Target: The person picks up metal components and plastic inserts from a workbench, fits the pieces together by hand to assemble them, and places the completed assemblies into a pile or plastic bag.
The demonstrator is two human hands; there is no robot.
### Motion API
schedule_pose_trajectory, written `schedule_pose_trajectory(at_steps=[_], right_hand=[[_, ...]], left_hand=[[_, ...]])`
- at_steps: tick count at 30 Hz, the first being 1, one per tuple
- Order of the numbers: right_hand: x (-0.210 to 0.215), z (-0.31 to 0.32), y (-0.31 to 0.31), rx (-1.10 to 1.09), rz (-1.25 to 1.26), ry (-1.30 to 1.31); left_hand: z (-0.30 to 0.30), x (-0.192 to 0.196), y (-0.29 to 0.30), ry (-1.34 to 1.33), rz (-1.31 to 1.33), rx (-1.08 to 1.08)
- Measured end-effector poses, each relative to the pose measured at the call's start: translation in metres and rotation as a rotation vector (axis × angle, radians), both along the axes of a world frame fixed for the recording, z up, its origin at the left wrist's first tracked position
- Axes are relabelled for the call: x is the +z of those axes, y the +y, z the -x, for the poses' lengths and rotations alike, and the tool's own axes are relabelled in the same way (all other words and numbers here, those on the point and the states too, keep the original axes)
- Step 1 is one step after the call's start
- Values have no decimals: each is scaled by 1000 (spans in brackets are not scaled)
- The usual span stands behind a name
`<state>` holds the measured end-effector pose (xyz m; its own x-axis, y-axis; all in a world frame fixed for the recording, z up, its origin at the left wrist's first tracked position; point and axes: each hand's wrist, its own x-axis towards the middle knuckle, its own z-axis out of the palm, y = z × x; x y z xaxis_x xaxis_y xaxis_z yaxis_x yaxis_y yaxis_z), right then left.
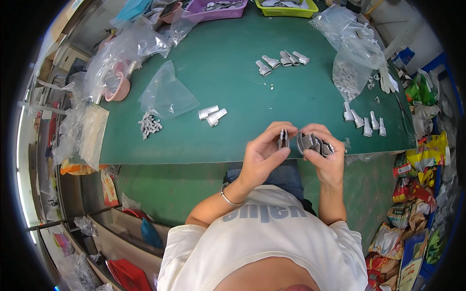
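Observation:
At the near edge of the green table, my left hand is closed around a thin grey metal piece, held upright between thumb and fingers. Beside it, my right hand grips several curved grey metal pieces stacked together. A small gap separates the two hands. Left of them lie two tapered grey tube-shaped parts. More such tapered parts lie in a loose row on the right, and another group sits farther back. A pile of small grey parts rests at the left.
A clear plastic bag lies by the small pile. Another bag holding small grey parts stands at the right. Purple and yellow-green trays line the far edge. A pink bowl and plastic bags crowd the left edge.

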<state>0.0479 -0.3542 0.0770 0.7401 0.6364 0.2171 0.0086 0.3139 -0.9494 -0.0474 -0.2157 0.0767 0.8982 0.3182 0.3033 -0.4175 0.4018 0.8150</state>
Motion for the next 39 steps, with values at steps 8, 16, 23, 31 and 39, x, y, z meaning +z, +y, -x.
schedule_pose_trajectory(at_steps=[8, 16, 23, 31, 39], right_hand=[[13, 12, 1, 19, -44, 176], [7, 14, 1, 95, -220, 495], [11, 18, 1, 50, -124, 270], [15, 26, 7, 78, -111, 224], [1, 35, 21, -118, 200, -153]], left_hand=[[6, 16, 2, 22, 108, -99], [10, 20, 6, -13, 441, -198], [18, 22, 11, 57, 68, -57], [24, 27, 10, 53, 23, -72], [10, 1, -16, 183, 254, 6]])
